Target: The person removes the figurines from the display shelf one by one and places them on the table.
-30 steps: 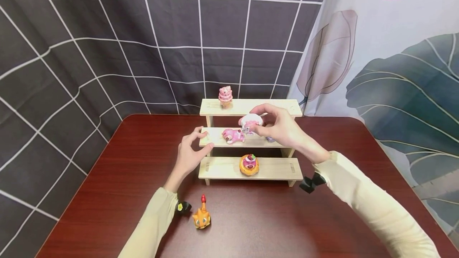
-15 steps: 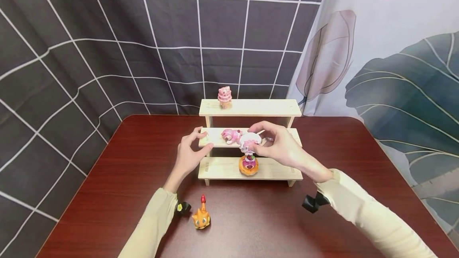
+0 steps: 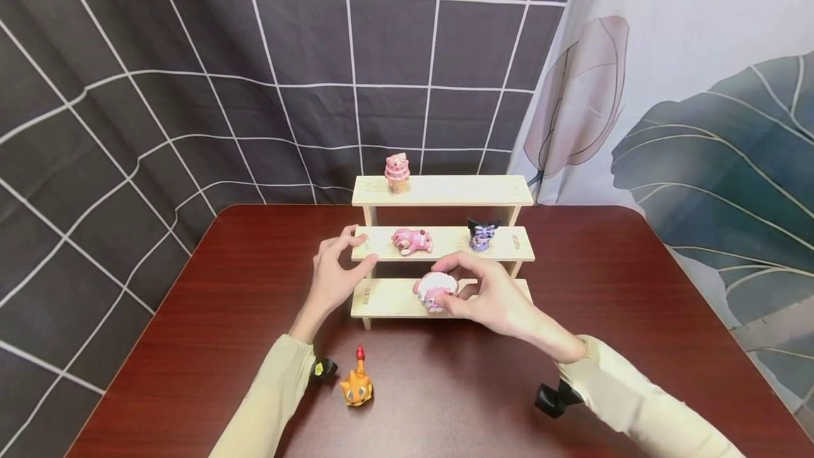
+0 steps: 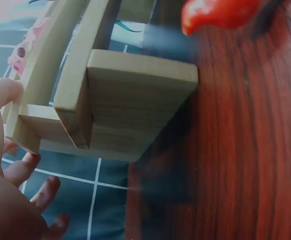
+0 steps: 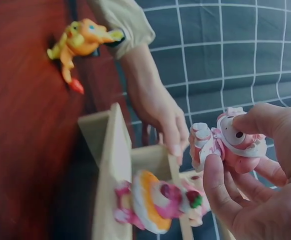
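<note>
My right hand (image 3: 499, 297) pinches a pink and white figurine (image 3: 436, 292) over the lowest step of the wooden shelf (image 3: 388, 297). In the right wrist view, thumb and fingers close round that figurine (image 5: 230, 140), beside an orange-ringed pink figurine (image 5: 155, 202) on the step. My left hand (image 3: 337, 267) holds the left end of the middle step between thumb and fingers; in the left wrist view the hand (image 4: 10, 185) touches the step's end. On the middle step are a lying pink figurine (image 3: 412, 241) and a purple-black one (image 3: 482, 235).
A pink ice-cream-cone figurine (image 3: 397, 173) stands at the left of the top step. An orange figurine with a red tail tip (image 3: 357, 387) is on the red-brown table (image 3: 445, 387) near the left sleeve. Dark grid cloth (image 3: 305, 34) hangs behind.
My right hand has brought the pink and white figurine down from the middle step to the lowest one, uncovering the purple-black figurine. The orange-ringed one became hidden in the head view. My left hand stays put.
</note>
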Motion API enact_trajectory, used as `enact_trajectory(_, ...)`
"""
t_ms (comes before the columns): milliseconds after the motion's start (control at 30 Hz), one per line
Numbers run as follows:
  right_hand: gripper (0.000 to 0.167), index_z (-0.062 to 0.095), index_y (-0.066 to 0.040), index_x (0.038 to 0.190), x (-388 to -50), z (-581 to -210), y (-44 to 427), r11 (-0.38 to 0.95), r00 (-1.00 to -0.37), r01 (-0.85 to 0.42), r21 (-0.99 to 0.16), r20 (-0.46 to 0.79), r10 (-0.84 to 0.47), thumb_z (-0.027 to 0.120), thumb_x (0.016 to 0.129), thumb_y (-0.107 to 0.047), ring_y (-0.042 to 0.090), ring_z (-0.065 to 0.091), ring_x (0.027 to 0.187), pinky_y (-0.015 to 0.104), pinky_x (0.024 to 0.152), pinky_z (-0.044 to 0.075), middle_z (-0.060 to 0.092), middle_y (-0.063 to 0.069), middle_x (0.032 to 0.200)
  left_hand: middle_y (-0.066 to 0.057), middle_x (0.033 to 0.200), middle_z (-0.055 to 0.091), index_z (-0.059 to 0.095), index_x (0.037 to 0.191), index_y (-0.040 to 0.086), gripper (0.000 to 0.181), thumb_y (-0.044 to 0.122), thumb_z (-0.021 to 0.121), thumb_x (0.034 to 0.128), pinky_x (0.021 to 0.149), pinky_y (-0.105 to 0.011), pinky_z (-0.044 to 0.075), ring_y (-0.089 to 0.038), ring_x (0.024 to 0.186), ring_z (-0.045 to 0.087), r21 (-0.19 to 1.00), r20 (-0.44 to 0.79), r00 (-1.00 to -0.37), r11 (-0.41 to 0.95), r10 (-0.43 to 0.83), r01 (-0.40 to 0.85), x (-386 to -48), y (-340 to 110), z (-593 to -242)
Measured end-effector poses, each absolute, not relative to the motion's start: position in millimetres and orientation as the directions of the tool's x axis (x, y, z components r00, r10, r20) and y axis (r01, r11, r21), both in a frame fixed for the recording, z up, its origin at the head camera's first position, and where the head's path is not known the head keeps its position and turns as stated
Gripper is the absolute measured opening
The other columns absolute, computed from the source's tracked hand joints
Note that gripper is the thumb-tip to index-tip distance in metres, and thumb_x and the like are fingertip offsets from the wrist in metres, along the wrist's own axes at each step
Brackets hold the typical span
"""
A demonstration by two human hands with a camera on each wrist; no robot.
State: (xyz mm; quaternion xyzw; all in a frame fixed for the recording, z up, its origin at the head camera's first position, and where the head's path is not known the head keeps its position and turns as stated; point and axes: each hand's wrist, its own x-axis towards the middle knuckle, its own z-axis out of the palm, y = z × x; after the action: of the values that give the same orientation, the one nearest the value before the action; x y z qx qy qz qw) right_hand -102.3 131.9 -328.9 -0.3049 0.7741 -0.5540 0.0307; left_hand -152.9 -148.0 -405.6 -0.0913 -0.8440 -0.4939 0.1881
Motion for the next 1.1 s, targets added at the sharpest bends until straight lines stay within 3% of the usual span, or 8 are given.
enact_trajectory(333,0.036,0.064,0.001,0.114,-84,-356,125,0.103,-0.807,-0.363,-0.926,0.257,-0.531,0.077,0.081,0.006,0.016,0.064,0.065,0.027,0.056,0.053,0.064,0.011,0.101,-0.011,0.137,0.061,0.073,0.116,0.01,0.036,0.026,0.078,0.0841,0.1,-0.061,0.023,-0.035,0.113,0.048,0.636,0.548,-0.836,0.632,0.033,0.442,-153,-148,-409)
enact_trajectory(567,0.035,0.065,-0.001,0.113,-76,-369,121,0.118,-0.815,-0.368,-0.922,0.259,-0.518,0.079,0.081,0.004,0.015,0.065,0.077,0.03,0.06,0.055,0.064,0.008,0.097,-0.011,0.136,0.062,0.073,0.115,0.01,0.037,0.03,0.077,0.0847,0.099,-0.059,0.025,-0.035,0.113,0.049,0.563,0.588,-0.807,0.687,0.058,0.46,-154,-149,-409)
enact_trajectory(867,0.032,0.064,-0.004,0.111,-66,-384,114,0.125,-0.8,-0.399,-0.908,0.279,-0.531,0.079,0.083,-0.001,0.01,0.061,0.067,0.028,0.059,0.054,0.065,0.006,0.091,-0.011,0.137,0.061,0.073,0.117,0.01,0.037,0.03,0.076,0.0859,0.099,-0.059,0.026,-0.036,0.114,0.048,0.565,0.578,-0.814,0.688,0.063,0.455,-154,-149,-409)
enact_trajectory(1100,0.034,0.064,-0.002,0.112,-59,-395,109,0.101,-0.784,-0.433,-0.896,0.318,-0.533,0.079,0.082,0.001,0.009,0.063,0.068,0.031,0.061,0.056,0.065,0.007,0.095,-0.012,0.138,0.059,0.073,0.119,0.008,0.038,0.026,0.078,0.0855,0.091,-0.052,0.039,-0.033,0.112,0.05,0.615,0.555,-0.83,0.643,0.059,0.457,-155,-149,-410)
